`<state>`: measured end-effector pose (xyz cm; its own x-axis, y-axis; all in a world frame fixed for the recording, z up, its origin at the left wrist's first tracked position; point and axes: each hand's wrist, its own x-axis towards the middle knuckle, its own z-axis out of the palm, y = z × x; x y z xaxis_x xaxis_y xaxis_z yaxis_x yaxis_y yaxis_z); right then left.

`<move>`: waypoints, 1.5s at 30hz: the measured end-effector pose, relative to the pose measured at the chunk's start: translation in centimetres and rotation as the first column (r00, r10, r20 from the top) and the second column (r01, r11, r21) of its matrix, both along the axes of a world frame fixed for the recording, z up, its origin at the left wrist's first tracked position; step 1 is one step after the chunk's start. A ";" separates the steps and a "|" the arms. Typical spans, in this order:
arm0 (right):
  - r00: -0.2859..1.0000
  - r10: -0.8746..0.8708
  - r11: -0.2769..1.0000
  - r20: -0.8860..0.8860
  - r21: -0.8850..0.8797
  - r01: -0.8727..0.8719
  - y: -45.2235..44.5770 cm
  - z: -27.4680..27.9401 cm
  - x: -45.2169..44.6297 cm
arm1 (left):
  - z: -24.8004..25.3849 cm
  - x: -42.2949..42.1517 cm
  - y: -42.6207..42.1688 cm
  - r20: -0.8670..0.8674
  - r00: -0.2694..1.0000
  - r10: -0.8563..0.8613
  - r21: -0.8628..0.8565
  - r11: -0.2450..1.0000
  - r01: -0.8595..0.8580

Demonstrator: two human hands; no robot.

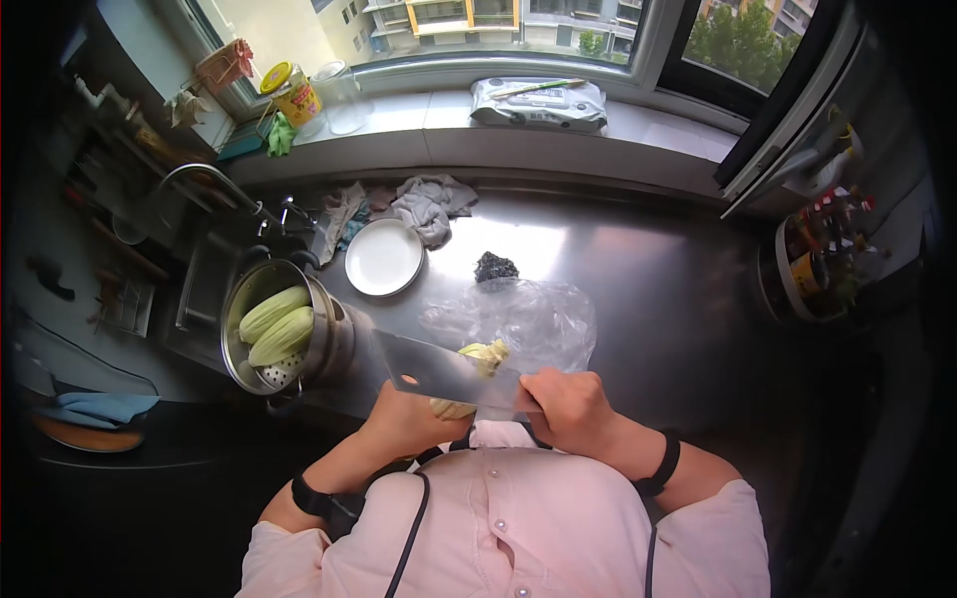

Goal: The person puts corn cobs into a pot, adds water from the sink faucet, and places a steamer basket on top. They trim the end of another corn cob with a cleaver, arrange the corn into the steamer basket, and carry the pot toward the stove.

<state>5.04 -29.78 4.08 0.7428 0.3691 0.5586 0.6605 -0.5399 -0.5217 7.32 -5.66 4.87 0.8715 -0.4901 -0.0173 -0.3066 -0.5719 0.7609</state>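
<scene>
My right hand (pixel 570 404) is closed round the handle of a cleaver (pixel 439 369), whose wide blade points to the left. Behind the blade, my left hand (pixel 414 419) is wrapped round what looks like an ear of corn (pixel 486 355). Its pale yellow, ragged end sticks out past the blade, and the blade hides its middle. Under and beyond it lies a crumpled clear plastic bag (pixel 548 319) on the steel counter. To the left, a steamer pot (pixel 334 344) holds green-husked ears of corn (pixel 282 337) on a perforated insert.
A white plate (pixel 385 257) and crumpled cloths (pixel 431 207) lie near the sink tap (pixel 289 214). A dark scouring pad (pixel 495 266) sits behind the bag. A wipes packet (pixel 538 105) and jars (pixel 292 95) stand on the sill. Bottles (pixel 822 249) fill a rack at right.
</scene>
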 end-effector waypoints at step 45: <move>0.795 0.023 0.608 -0.607 0.640 0.471 -2.3 -3.4 5.6 | -0.5 3.4 -3.8 -0.037 0.978 0.204 0.235 0.953 -0.190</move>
<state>10.65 -32.07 0.67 0.9782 -0.2017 0.0490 0.0707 0.1014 -0.9923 10.70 -9.45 4.38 0.9441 -0.2858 -0.1642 -0.1282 -0.7774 0.6159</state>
